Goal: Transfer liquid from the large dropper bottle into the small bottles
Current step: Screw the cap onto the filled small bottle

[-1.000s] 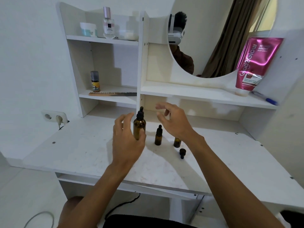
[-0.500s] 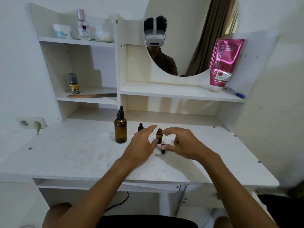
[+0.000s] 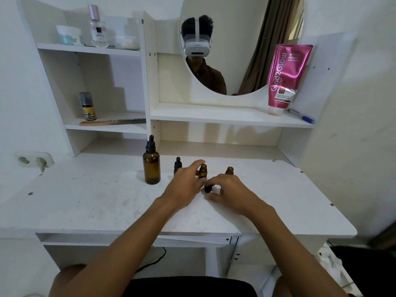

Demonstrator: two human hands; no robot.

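Change, L: I'm seeing the left hand point(image 3: 185, 184) no longer cupping the large dropper bottle point(image 3: 151, 168). It's now sitting further right, in among the small btls.
Change, R: the right hand point(image 3: 232, 192) was hovering spread above the row 1 s back. It's now lying low on the desk point(image 3: 96, 200), curling over the black cap point(image 3: 207, 188).
Meaning: I'm reading this as prep, not transfer. The big btl is standing w/ its dropper still in, so nothing's being drawn yet, and the small ones are getting opened first.
L grip: index & thumb are closing round the open small bottle point(image 3: 202, 170), grasping it near neck & shoulder. The btl is standing upright.
R grip: index above & thumb below are pinching the black cap. I can't tell if the cap is resting on the desk or just lifting off it.
Big btl vs grip: it's standing off to the left of the L hand, apart from it, w/ neither hand touching it.
Cap vs grip: it's sitting just nearside of the btl the L hand is holding, between the two hands.
Other small btls: the capped small bottle point(image 3: 177, 163) is peeking out just beyond the L knuckles, partly hidden. The second open small bottle point(image 3: 229, 170) is showing just beyond the R knuckles, untouched.
Next, my guess: I'm expecting to let go of the cap, then reach left for the big btl's dropper.
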